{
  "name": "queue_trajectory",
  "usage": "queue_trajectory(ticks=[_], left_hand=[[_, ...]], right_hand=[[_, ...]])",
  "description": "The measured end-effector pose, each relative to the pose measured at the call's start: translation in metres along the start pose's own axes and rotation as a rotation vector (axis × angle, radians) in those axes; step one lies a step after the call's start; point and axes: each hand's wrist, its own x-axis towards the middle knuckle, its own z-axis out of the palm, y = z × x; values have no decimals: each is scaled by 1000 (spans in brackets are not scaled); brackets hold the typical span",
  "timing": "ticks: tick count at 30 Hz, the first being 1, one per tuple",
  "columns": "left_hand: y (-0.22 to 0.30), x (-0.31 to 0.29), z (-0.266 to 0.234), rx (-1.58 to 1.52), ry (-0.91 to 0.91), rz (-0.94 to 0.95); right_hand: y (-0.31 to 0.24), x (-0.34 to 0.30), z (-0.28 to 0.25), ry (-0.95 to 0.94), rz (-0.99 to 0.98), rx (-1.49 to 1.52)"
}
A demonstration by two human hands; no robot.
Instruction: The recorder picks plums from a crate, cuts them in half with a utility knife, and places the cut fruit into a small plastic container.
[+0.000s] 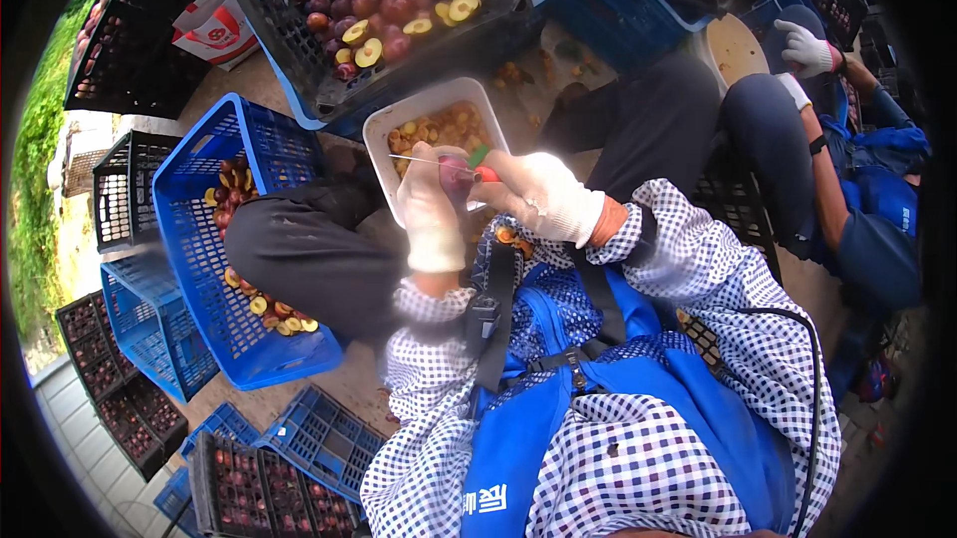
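In my left hand (432, 204), gloved in white, a dark red plum (457, 175) is held between the fingers. My right hand (546, 197), also in a white glove, is closed round the red and green handle of a small knife (485, 174). Its thin blade points left, across the plum. Both hands are over the near edge of a white square tub (377, 129) that has yellowish plum pits and scraps (439, 127) in it. Past the tub stands a black crate (269, 14) of whole plums, with several cut halves (369, 51) along its near side.
Left of my leg, a blue crate (204, 239) holds plum halves (274, 314). More blue and black crates (164, 309) stand at the left and lower left. A red and white bag (217, 27) lies by the far crates. Another person (847, 159) with white gloves sits at the right.
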Motion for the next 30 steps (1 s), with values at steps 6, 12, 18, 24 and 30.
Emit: queue_trajectory(ticks=[6, 12, 18, 24, 30], left_hand=[[-5, 6, -6, -335, 46, -366], [-10, 7, -7, -378, 6, -302], [-2, 7, -1, -584, -150, -64], [-19, 13, -25, -834, -92, -206], [6, 8, -29, -1149, -373, -223]], right_hand=[[2, 5, 12, -5, 34, 29], [12, 14, 6, -123, 78, 69], [5, 27, 2, 50, 261, 632], [-30, 14, -19, 295, -28, 521], [-26, 1, -29, 224, -97, 174]])
